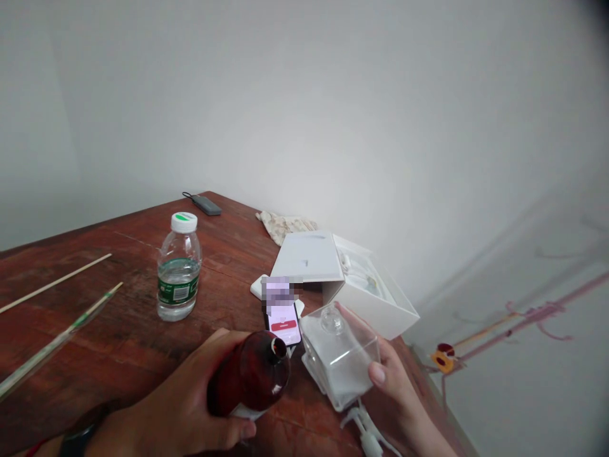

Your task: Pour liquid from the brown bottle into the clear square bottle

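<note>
My left hand (190, 400) grips a dark brown glass bottle (250, 377), tipped on its side with its open neck pointing right. My right hand (394, 387) holds a clear square container (337, 355) with a small round opening on top, just to the right of the bottle's mouth. The two vessels are close but I cannot tell whether they touch. A phone (284, 317) with a lit screen lies on the wooden table (118, 336) right behind them.
A small water bottle (178, 270) with a white cap stands left of centre. Thin rods (57, 330) lie at the left. An open white box (352, 279), a folded cloth (285, 225) and a dark flat device (205, 204) sit farther back. White pump part (366, 428) by the table's right edge.
</note>
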`<action>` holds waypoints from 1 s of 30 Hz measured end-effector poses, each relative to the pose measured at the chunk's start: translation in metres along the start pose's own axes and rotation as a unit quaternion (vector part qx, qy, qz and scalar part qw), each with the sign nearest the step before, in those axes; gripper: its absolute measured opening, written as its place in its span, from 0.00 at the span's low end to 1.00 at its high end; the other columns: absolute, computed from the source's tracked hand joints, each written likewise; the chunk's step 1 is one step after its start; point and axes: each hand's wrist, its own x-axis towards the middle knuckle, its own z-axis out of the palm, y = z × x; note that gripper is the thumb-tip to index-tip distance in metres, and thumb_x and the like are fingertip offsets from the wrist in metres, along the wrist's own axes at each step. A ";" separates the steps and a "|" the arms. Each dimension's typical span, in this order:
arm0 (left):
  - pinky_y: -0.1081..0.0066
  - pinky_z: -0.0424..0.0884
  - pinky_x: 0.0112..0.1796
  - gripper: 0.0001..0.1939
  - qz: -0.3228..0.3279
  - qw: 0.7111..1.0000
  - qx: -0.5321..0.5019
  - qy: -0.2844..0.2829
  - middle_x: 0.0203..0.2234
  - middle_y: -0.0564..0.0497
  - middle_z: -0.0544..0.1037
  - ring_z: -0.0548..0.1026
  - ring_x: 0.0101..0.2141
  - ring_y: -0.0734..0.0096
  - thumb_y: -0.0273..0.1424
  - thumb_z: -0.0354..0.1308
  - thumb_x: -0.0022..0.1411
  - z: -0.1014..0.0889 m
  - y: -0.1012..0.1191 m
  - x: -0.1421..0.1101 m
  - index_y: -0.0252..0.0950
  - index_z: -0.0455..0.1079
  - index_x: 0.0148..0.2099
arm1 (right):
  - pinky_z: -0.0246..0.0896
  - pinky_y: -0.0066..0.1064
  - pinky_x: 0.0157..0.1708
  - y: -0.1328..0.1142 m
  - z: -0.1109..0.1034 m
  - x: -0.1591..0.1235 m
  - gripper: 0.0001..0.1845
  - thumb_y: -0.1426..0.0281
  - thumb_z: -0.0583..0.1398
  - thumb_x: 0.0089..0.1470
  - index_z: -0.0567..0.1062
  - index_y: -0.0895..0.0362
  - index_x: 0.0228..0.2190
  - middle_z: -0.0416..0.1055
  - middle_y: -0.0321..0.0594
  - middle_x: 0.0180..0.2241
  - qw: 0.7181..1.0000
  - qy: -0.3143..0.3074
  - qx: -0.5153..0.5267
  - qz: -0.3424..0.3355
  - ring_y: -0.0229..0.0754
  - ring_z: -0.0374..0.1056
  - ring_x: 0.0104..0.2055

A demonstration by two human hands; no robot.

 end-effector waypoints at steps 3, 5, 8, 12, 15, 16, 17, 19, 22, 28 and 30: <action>0.55 0.75 0.56 0.40 -0.013 1.000 0.019 -0.008 0.55 0.48 0.79 0.77 0.52 0.45 0.37 0.79 0.50 0.000 -0.001 -0.001 0.45 0.72 0.64 | 0.72 0.54 0.59 -0.005 -0.003 0.003 0.49 0.46 0.80 0.36 0.82 0.51 0.58 0.83 0.53 0.57 1.000 0.000 -0.008 -0.003 0.69 0.78 0.59; 0.56 0.76 0.56 0.39 -0.012 1.000 0.015 -0.009 0.54 0.49 0.79 0.78 0.51 0.47 0.38 0.79 0.52 0.000 -0.003 -0.001 0.46 0.72 0.64 | 0.73 0.54 0.57 -0.006 -0.006 0.004 0.50 0.46 0.80 0.35 0.82 0.51 0.59 0.84 0.53 0.55 1.000 0.004 -0.018 -0.006 0.69 0.79 0.56; 0.57 0.76 0.55 0.39 -0.001 1.000 0.013 -0.008 0.55 0.49 0.79 0.77 0.52 0.45 0.43 0.79 0.52 -0.002 -0.006 -0.002 0.46 0.71 0.64 | 0.75 0.54 0.53 -0.007 -0.011 0.004 0.50 0.47 0.80 0.35 0.82 0.51 0.58 0.83 0.54 0.55 0.999 0.012 -0.037 -0.012 0.70 0.80 0.56; 0.56 0.76 0.55 0.40 -0.009 0.999 0.038 0.001 0.56 0.49 0.78 0.77 0.53 0.42 0.42 0.79 0.52 -0.006 -0.008 -0.003 0.47 0.71 0.65 | 0.75 0.55 0.54 -0.006 -0.013 0.002 0.48 0.46 0.80 0.36 0.81 0.49 0.58 0.83 0.53 0.56 0.999 0.011 -0.034 -0.012 0.70 0.79 0.56; 0.55 0.76 0.56 0.42 -0.014 0.999 0.033 -0.012 0.58 0.48 0.78 0.77 0.54 0.42 0.44 0.78 0.54 -0.007 -0.009 -0.003 0.47 0.69 0.67 | 0.77 0.48 0.49 -0.001 -0.013 0.001 0.47 0.47 0.80 0.37 0.81 0.48 0.57 0.83 0.50 0.55 0.999 0.010 -0.030 -0.014 0.64 0.81 0.52; 0.54 0.76 0.57 0.42 -0.017 0.999 0.025 -0.019 0.59 0.47 0.77 0.77 0.54 0.42 0.44 0.77 0.55 -0.007 -0.009 -0.003 0.47 0.68 0.69 | 0.78 0.45 0.47 0.002 -0.014 0.001 0.46 0.47 0.80 0.37 0.81 0.48 0.56 0.83 0.49 0.55 0.999 0.012 -0.035 -0.016 0.62 0.81 0.51; 0.54 0.75 0.58 0.42 -0.020 0.999 0.017 -0.026 0.61 0.47 0.77 0.77 0.55 0.42 0.44 0.76 0.57 -0.007 -0.009 -0.003 0.47 0.67 0.70 | 0.77 0.42 0.46 0.004 -0.015 0.001 0.45 0.47 0.80 0.37 0.81 0.48 0.56 0.83 0.48 0.55 0.999 0.012 -0.043 -0.018 0.60 0.81 0.50; 0.53 0.75 0.59 0.41 -0.028 0.999 0.003 -0.034 0.62 0.46 0.76 0.76 0.57 0.43 0.44 0.74 0.60 -0.006 -0.010 -0.002 0.47 0.65 0.71 | 0.77 0.39 0.45 0.008 -0.017 0.002 0.45 0.47 0.80 0.38 0.82 0.49 0.55 0.82 0.49 0.55 0.998 0.006 -0.062 -0.025 0.59 0.81 0.50; 0.54 0.75 0.58 0.39 -0.026 0.999 0.015 -0.028 0.61 0.47 0.76 0.77 0.55 0.44 0.45 0.75 0.61 -0.006 -0.010 -0.002 0.48 0.66 0.70 | 0.77 0.41 0.43 0.010 -0.024 0.005 0.43 0.50 0.80 0.40 0.81 0.50 0.56 0.82 0.50 0.56 0.995 -0.028 -0.092 -0.040 0.60 0.81 0.50; 0.53 0.74 0.59 0.44 0.019 0.998 0.045 -0.028 0.62 0.48 0.76 0.76 0.58 0.41 0.51 0.78 0.58 -0.005 -0.007 -0.003 0.52 0.67 0.72 | 0.79 0.44 0.44 0.002 -0.029 0.005 0.40 0.51 0.80 0.41 0.84 0.50 0.55 0.82 0.52 0.57 0.984 -0.040 -0.151 -0.086 0.62 0.81 0.51; 0.54 0.75 0.59 0.45 0.029 0.998 0.056 -0.015 0.62 0.49 0.76 0.75 0.58 0.40 0.53 0.78 0.57 -0.005 -0.003 -0.004 0.53 0.68 0.72 | 0.80 0.45 0.44 -0.002 -0.028 0.002 0.39 0.52 0.80 0.41 0.85 0.49 0.54 0.82 0.51 0.56 0.980 -0.044 -0.170 -0.098 0.63 0.80 0.51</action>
